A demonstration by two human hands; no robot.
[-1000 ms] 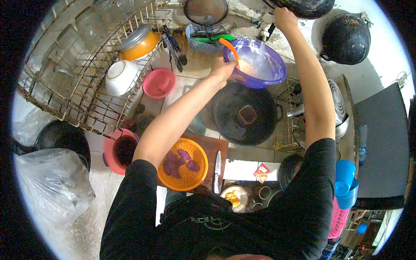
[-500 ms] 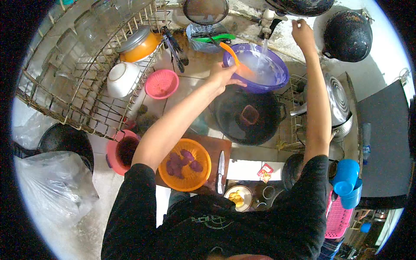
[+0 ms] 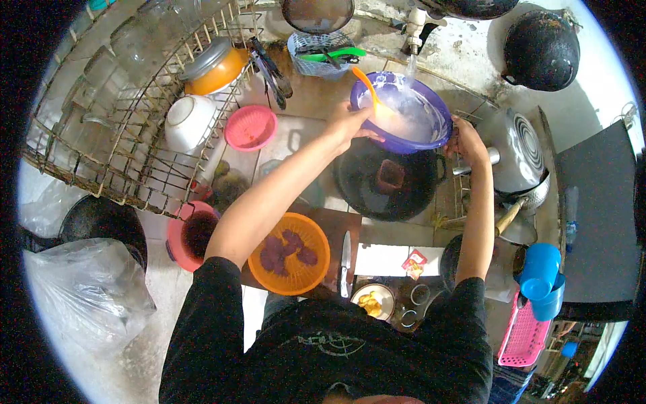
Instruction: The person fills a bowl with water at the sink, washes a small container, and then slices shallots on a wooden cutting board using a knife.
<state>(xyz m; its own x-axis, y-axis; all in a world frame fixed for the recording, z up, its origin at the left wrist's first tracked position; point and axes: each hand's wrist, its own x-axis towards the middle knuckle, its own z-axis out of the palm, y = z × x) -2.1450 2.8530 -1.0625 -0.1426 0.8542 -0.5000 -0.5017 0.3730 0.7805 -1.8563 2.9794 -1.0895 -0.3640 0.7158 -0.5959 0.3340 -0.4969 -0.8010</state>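
Note:
A purple bowl [image 3: 441,111] with cloudy whitish water is held below a running tap [image 3: 415,30], over a large dark pan [image 3: 367,185]. My left hand [image 3: 351,124] grips the bowl's left rim. An orange-handled spoon [image 3: 364,79] leans in the bowl beside that hand, its lower end in the cloudy water. My right hand [image 3: 465,141] is closed on the bowl's right rim, with some of its fingers hidden.
A wire rack [image 3: 134,161] with jars and bowls stands at the left. An orange basket [image 3: 316,259] of purple pieces and a knife [image 3: 346,259] lie on a brown board. Pots [image 3: 511,145] stand at the right, near a pink basin [image 3: 250,128] further left.
My right hand has come down from beside the tap and taken hold of the bowl's right rim. The bowl has shifted slightly down and right. Water keeps running.

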